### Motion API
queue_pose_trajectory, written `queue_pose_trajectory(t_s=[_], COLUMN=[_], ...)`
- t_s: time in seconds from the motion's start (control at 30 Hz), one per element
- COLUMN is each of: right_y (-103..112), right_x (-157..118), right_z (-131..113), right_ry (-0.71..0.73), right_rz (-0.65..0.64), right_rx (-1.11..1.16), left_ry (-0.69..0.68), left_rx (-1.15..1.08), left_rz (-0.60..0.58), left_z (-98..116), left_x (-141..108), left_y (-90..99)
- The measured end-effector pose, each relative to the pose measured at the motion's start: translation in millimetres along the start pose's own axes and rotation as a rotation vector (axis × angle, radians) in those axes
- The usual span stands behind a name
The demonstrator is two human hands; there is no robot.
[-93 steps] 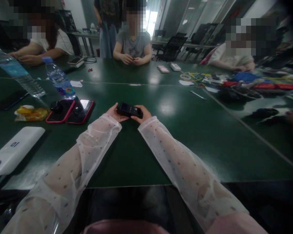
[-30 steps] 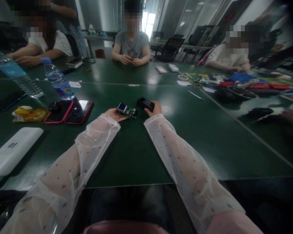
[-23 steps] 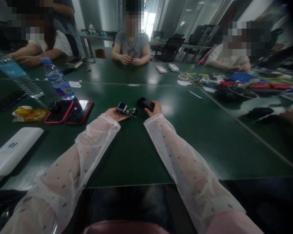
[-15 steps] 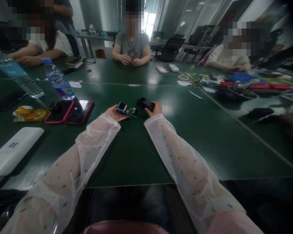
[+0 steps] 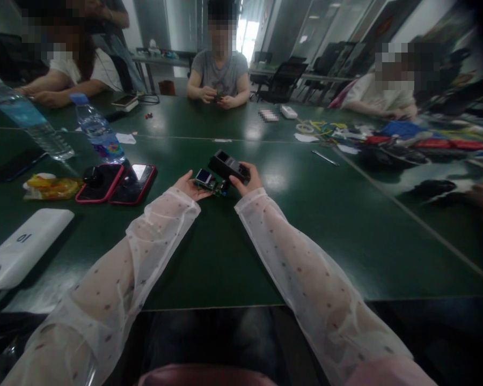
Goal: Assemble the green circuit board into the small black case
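A green circuit board with a small screen [image 5: 204,177] rests on the fingers of my left hand [image 5: 188,187], over the middle of the green table [image 5: 209,257]. My right hand [image 5: 246,181] grips the right end of a black plastic case [image 5: 226,164], which has a rectangular opening near its far left end. The case is tilted just above and behind the board, and its lower edge overlaps the board's right part in view. Whether the two touch, I cannot tell.
On the left are two phones [image 5: 132,184], a yellow packet [image 5: 50,187], a white device [image 5: 26,246] and two bottles [image 5: 99,131]. Cables and red and blue items [image 5: 406,131] lie right, beyond a pen [image 5: 324,157]. Several people sit around; a blurred hand shows at the right edge.
My right hand has brought the black case left and slightly upward in view, close over the board. The left hand and board have barely moved.
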State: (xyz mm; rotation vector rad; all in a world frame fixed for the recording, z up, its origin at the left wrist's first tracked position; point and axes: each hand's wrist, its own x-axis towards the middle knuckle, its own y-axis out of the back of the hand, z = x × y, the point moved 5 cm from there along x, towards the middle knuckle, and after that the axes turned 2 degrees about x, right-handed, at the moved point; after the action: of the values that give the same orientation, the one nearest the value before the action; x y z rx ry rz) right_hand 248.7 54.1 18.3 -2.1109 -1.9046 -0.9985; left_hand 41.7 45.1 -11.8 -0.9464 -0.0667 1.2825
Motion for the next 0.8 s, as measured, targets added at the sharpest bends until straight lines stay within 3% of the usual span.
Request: queue_pose_trajectory(t_s=[0.1, 0.23, 0.3, 0.43, 0.63, 0.8], right_y=[-6, -14, -18, -33, -35, -29], right_x=[-4, -10, -14, -20, -22, -18], right_z=[-18, -17, -13, -12, -10, 14], right_ry=[0.029, 0.010, -0.010, -0.021, -0.112, -0.177], right_rz=[-0.033, 0.005, 0.082, 0.105, 0.113, 0.185], right_rx=[-0.009, -0.101, -0.191, -0.314, -0.264, -0.161], left_ry=[0.002, -0.004, -0.026, -0.137, -0.179, -0.194], left_rx=[0.044, 0.094, 0.087, 0.048, 0.148, 0.325], left_rz=[-0.003, -0.062, -0.038, 0.057, 0.047, -0.003], left_z=[1, -2, -4, -4, -2, -3], left_x=[-2, -4, -3, -3, -3, -5], left_y=[-1.6, -5.7, -6.5, -9.3, -15.9, -14.4])
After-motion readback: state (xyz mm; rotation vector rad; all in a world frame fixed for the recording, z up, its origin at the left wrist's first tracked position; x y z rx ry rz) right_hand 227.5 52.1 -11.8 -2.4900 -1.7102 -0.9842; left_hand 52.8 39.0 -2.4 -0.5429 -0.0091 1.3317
